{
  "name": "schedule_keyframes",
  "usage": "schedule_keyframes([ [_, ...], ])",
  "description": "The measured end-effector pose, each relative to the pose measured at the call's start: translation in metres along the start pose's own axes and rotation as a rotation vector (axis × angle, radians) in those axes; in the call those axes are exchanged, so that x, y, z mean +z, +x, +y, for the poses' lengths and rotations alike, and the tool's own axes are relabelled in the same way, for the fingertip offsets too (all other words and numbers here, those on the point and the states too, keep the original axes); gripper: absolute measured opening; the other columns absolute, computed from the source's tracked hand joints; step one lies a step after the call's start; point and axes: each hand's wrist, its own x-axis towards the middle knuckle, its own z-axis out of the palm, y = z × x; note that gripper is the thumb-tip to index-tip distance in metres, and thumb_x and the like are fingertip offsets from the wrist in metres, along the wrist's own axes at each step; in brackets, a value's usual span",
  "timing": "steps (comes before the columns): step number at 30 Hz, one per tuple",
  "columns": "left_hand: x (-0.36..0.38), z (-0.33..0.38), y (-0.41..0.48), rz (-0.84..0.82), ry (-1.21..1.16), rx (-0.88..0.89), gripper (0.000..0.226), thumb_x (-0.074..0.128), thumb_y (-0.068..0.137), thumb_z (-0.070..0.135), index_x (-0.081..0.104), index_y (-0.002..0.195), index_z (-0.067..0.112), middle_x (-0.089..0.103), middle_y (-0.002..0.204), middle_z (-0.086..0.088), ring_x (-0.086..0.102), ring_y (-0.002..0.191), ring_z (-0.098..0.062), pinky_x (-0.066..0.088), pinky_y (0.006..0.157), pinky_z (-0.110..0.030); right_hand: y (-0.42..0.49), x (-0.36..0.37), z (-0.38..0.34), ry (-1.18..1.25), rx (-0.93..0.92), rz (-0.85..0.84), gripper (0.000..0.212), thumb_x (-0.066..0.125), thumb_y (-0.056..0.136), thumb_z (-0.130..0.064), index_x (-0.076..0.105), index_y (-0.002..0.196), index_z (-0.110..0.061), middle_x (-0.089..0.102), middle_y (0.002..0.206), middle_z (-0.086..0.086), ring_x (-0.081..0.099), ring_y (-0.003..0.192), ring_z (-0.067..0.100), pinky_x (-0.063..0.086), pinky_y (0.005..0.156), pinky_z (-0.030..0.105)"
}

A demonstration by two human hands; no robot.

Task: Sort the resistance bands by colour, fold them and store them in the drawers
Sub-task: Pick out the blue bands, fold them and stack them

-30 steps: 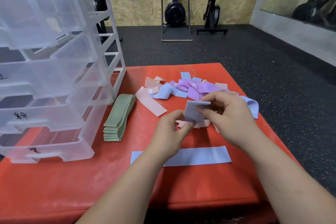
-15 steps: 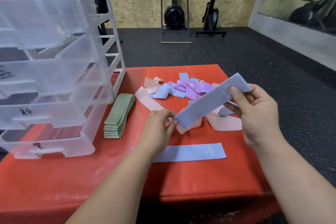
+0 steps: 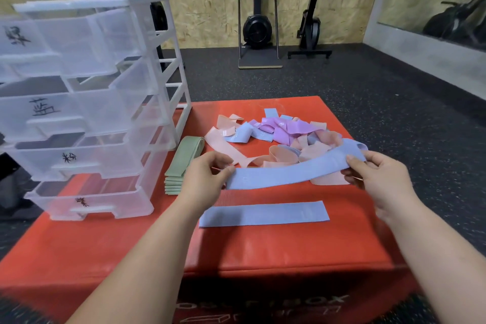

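In mid-frame we see one blue band (image 3: pixel 289 171) held taut above the red counter (image 3: pixel 263 252). The left hand (image 3: pixel 207 173) pinches its left end and the right hand (image 3: pixel 378 179) pinches its right end. We count a second blue band (image 3: pixel 263 214) lying flat just below, one green stack (image 3: pixel 184 163) to the left, and one mixed pile (image 3: pixel 284 134) of pink, purple and blue behind, too tangled to number. Four drawers (image 3: pixel 86 113) stand at upper left.
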Motion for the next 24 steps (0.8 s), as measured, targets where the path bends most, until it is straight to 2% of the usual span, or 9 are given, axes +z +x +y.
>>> schedule_keyframes([
  [3, -0.015, -0.006, -0.007, 0.008, -0.045, -0.061, 0.010, 0.081, 0.092, 0.009, 0.076, 0.093, 0.018, 0.074, 0.085, -0.007, 0.067, 0.072, -0.014, 0.061, 0.067, -0.032, 0.000, -0.004, 0.008, -0.101, 0.122, -0.068, 0.013, 0.072, 0.096, -0.011, 0.076, 0.108, -0.005, 0.078, 0.091, 0.011, 0.076, 0.072, 0.016, 0.060, 0.064, 0.026],
  [6, -0.027, -0.014, -0.016, 0.006, -0.002, -0.067, 0.013, 0.083, 0.091, 0.011, 0.076, 0.097, 0.019, 0.075, 0.086, -0.003, 0.070, 0.073, -0.013, 0.063, 0.071, -0.033, -0.009, -0.001, 0.011, -0.206, 0.181, -0.123, 0.009, 0.076, 0.093, -0.009, 0.077, 0.101, -0.006, 0.073, 0.088, 0.006, 0.068, 0.074, 0.021, 0.058, 0.065, 0.031],
  [8, -0.034, -0.023, -0.020, 0.007, 0.105, -0.058, 0.015, 0.084, 0.089, 0.014, 0.075, 0.096, 0.024, 0.075, 0.083, 0.003, 0.070, 0.072, -0.011, 0.060, 0.070, -0.031, -0.014, 0.000, 0.015, -0.339, 0.158, -0.133, 0.004, 0.079, 0.090, -0.012, 0.079, 0.091, -0.008, 0.069, 0.080, 0.003, 0.059, 0.069, 0.019, 0.050, 0.063, 0.031],
  [10, -0.038, -0.030, -0.024, 0.001, 0.271, -0.038, 0.016, 0.084, 0.087, 0.018, 0.073, 0.093, 0.027, 0.073, 0.080, 0.008, 0.067, 0.069, -0.007, 0.051, 0.066, -0.021, -0.016, 0.002, 0.021, -0.570, 0.087, -0.158, 0.009, 0.083, 0.086, -0.018, 0.079, 0.079, -0.013, 0.068, 0.072, -0.001, 0.054, 0.064, 0.017, 0.041, 0.061, 0.030],
  [13, -0.040, -0.039, -0.032, -0.045, 0.416, 0.002, 0.017, 0.083, 0.087, 0.018, 0.071, 0.093, 0.029, 0.070, 0.081, 0.012, 0.065, 0.073, -0.002, 0.047, 0.064, -0.015, -0.022, 0.011, 0.027, -0.925, -0.015, -0.199, 0.012, 0.083, 0.079, -0.025, 0.076, 0.070, -0.022, 0.070, 0.066, -0.010, 0.061, 0.065, 0.012, 0.039, 0.058, 0.028],
  [16, -0.039, -0.044, -0.037, -0.075, 0.446, 0.023, 0.018, 0.077, 0.089, 0.011, 0.071, 0.099, 0.025, 0.068, 0.087, 0.012, 0.064, 0.078, -0.004, 0.049, 0.068, -0.020, -0.024, 0.020, 0.033, -1.069, -0.041, -0.200, 0.011, 0.081, 0.074, -0.027, 0.073, 0.066, -0.026, 0.071, 0.064, -0.011, 0.066, 0.073, 0.014, 0.046, 0.063, 0.029],
  [19, -0.035, -0.049, -0.038, -0.099, 0.514, 0.067, 0.019, 0.074, 0.090, 0.011, 0.071, 0.104, 0.022, 0.066, 0.092, 0.007, 0.062, 0.082, -0.014, 0.048, 0.071, -0.029, -0.022, 0.022, 0.037, -1.160, -0.026, -0.200, 0.008, 0.078, 0.069, -0.031, 0.071, 0.067, -0.027, 0.071, 0.069, -0.013, 0.068, 0.079, 0.018, 0.057, 0.073, 0.034],
  [24, -0.028, -0.053, -0.038, -0.146, 0.789, 0.114, 0.024, 0.069, 0.094, 0.027, 0.067, 0.118, 0.031, 0.061, 0.103, 0.011, 0.062, 0.097, -0.018, 0.053, 0.073, -0.036, -0.022, 0.019, 0.041, -1.288, -0.061, -0.236, 0.025, 0.079, 0.072, -0.041, 0.060, 0.085, -0.031, 0.067, 0.089, -0.013, 0.063, 0.091, 0.020, 0.056, 0.079, 0.036],
])
